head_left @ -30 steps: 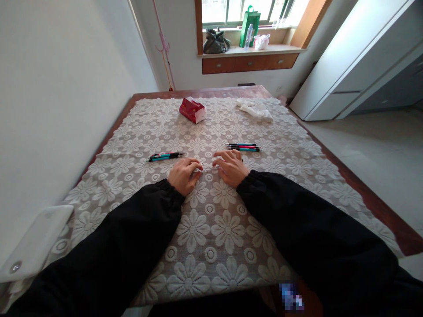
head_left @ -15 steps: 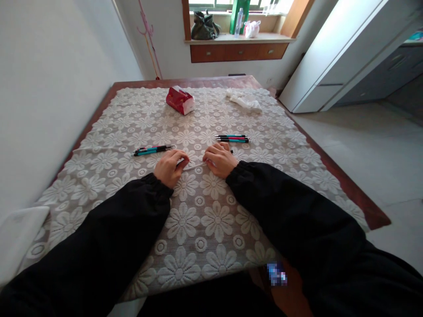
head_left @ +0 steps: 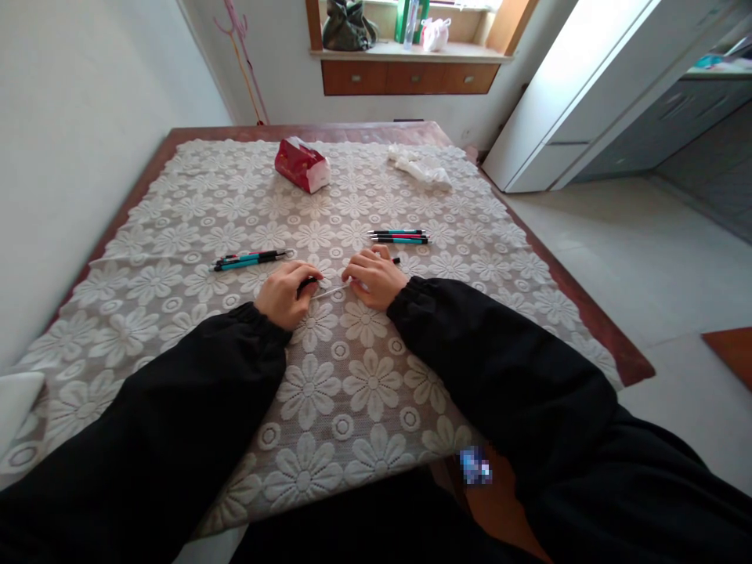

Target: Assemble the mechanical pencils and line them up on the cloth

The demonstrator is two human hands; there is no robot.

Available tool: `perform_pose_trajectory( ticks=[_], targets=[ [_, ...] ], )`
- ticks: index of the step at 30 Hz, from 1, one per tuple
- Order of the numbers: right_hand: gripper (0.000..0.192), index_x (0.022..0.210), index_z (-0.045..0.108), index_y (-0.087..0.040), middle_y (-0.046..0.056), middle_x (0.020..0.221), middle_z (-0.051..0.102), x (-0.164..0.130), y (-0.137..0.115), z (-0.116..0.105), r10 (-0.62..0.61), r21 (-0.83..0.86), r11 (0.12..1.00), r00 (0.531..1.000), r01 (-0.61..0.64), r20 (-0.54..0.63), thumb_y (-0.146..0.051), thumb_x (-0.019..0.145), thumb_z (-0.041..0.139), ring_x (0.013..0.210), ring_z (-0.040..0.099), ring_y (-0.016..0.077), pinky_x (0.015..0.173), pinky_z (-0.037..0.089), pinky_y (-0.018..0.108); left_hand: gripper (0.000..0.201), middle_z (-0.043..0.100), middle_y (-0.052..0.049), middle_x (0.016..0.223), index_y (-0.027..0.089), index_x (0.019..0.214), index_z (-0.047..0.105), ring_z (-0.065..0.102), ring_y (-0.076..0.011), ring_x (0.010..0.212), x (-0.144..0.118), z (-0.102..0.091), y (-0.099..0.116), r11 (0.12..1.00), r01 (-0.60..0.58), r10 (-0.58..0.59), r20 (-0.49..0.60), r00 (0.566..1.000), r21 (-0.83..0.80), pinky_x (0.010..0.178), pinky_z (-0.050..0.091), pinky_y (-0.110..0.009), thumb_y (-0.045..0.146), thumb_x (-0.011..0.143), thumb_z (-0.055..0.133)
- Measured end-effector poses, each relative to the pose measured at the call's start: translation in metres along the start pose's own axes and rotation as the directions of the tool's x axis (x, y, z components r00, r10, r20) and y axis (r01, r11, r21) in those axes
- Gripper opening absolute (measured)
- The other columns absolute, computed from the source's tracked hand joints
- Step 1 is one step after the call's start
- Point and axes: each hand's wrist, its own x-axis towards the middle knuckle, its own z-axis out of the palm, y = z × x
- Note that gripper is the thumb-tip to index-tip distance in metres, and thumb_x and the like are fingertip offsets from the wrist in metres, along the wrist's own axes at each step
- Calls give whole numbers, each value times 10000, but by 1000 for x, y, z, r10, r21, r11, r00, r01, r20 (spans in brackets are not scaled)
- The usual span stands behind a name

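On the flowered tablecloth (head_left: 374, 384), the places are given from the red packet (head_left: 301, 166). The left hand (head_left: 287, 294) is placed nearer to the person than this packet, almost in line with it. Its fingers are bent and closely brought to the thumb, and the left end of a thin white strip (head_left: 330, 291) is gripped there. A dark piece (head_left: 306, 283) is also seen between the same fingers and thumb; what it is cannot be told. The strip itself is stretched between the two hands, on the person's side of the packet and slightly to its right. By the right hand (head_left: 374, 280), placed nearer and to the right of the packet, the other end is covered; the fingers are curled down, but its grip is too hidden to be judged. Beyond this hand a small black end (head_left: 395, 260) is shown. Left pens (head_left: 250, 260) are laid nearer and to the left of the packet, right pens (head_left: 399, 236) nearer and to the right. Crumpled white plastic (head_left: 420, 169) is found to the packet's right.
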Motion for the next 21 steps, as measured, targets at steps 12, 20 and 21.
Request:
perform_pose_trajectory(
  ticks=[12,20,21],
  targets=[
    [161,922,698,-216,40,967,699,2,-2,-1,13,2,1000,1000,-13,8,-168,902,546,949,537,202,950,247,396,222,738,-88,1101,208,900,718,666,-269,1058,-1,0,3,995,-73,72,17,997,62,1019,510,-443,413,850,647],
    [168,929,691,-214,43,974,709,2,-3,-4,19,9,1000,1000,-19,17,-150,889,540,963,546,206,969,249,399,215,768,-73,1105,209,909,740,688,-242,1046,0,1,-3,998,-68,68,21,997,-3,999,531,-415,317,927,555],
    [174,937,690,-213,43,978,712,2,-3,-3,16,12,1000,1000,-17,13,-146,885,538,965,549,205,971,249,398,219,771,-71,1102,210,914,742,690,-238,1045,1,1,-3,997,-71,72,22,997,-10,999,532,-409,314,933,550]
  ],
)
